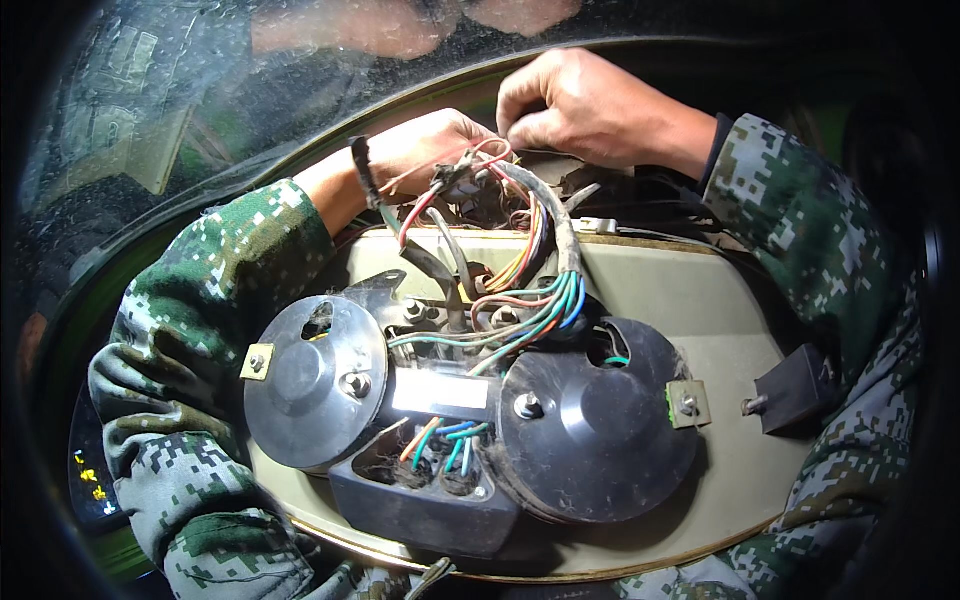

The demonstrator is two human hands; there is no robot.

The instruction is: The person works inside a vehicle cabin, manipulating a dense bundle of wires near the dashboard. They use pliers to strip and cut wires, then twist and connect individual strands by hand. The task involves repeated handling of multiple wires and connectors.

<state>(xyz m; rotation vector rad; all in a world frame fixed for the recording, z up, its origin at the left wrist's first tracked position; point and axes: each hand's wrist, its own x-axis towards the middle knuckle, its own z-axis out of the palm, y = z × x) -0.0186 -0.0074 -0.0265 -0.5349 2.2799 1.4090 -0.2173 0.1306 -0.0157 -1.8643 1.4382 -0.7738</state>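
Note:
Both hands are at the far edge of an upturned instrument panel (pixel 735 480), among its wires. My left hand (pixel 425 148) curls behind the wiring harness (pixel 548 205). Its fingers are bent and mostly hidden by wires, so what they hold is unclear. Just right of it, my right hand (pixel 590 108) is raised with thumb and forefinger closed together; anything between them is too small to make out. A loop of thin pinkish wire (pixel 490 145) stands between the hands. Lower down, the harness fans into coloured wires (pixel 565 300) that run to the gauges.
Two round black gauge housings (pixel 600 430) and a black box (pixel 420 500) are fixed to the panel's back. A dark rectangular part (pixel 793 390) sticks up at the right. Beyond the hands rises a dusty, reflecting windshield (pixel 330 75).

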